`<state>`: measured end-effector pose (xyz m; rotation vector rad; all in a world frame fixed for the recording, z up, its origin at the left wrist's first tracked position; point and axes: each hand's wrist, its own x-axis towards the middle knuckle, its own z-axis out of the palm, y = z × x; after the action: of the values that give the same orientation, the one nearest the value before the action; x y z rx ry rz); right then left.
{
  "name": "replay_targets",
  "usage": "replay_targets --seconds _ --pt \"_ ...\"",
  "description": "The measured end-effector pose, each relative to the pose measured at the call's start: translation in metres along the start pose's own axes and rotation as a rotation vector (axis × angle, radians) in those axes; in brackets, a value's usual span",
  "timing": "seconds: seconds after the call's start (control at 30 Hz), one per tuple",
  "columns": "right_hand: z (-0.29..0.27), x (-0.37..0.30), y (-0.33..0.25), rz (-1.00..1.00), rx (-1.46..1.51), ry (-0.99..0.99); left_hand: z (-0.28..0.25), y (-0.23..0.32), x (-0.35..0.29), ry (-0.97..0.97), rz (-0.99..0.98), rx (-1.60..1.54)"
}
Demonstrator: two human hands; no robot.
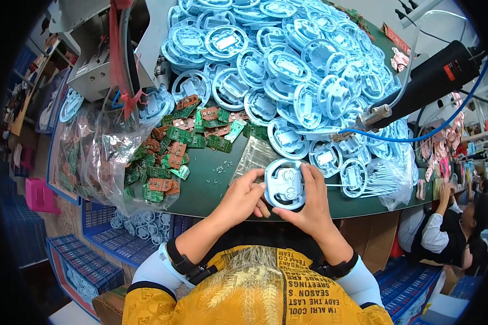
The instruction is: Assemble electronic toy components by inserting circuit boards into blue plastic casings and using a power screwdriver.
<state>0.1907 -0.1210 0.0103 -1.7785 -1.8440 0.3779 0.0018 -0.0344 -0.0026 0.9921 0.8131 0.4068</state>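
A light-blue plastic steering-wheel-shaped casing (285,184) is held over the table's near edge. My right hand (315,208) grips its right side, thumb below and fingers along the upper rim. At its left edge is my left hand (243,196), with fingers curled in; whether something small is between them I cannot make out. Just behind the casing lies a clear plastic bag (255,157). Small metal pieces (220,167) are scattered left of it on the green table (200,187).
A big heap of similar light-blue casings (287,59) covers the back. Green and brown circuit boards (173,143) spill beside a plastic bag (100,157) at left. A black cylindrical tool (434,81) with a blue hose juts in from the right. White sticks (382,181) lie near another person (444,227).
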Motion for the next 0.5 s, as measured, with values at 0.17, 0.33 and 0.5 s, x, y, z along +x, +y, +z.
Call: replay_targets --seconds 0.17,0.33,0.5 --pt "0.0051 -0.0004 -0.0018 -0.016 -0.047 0.04 -0.0021 0.0011 -0.0012 -0.041 -0.015 0.038" --pt "0.0058 -0.0012 -0.0038 0.004 -0.063 0.024 -0.0029 0.0003 -0.0001 -0.053 -0.033 -0.009" --pt "0.0041 -0.0021 -0.0081 0.021 -0.081 0.04 -0.0015 0.0004 0.0006 -0.02 -0.036 -0.04"
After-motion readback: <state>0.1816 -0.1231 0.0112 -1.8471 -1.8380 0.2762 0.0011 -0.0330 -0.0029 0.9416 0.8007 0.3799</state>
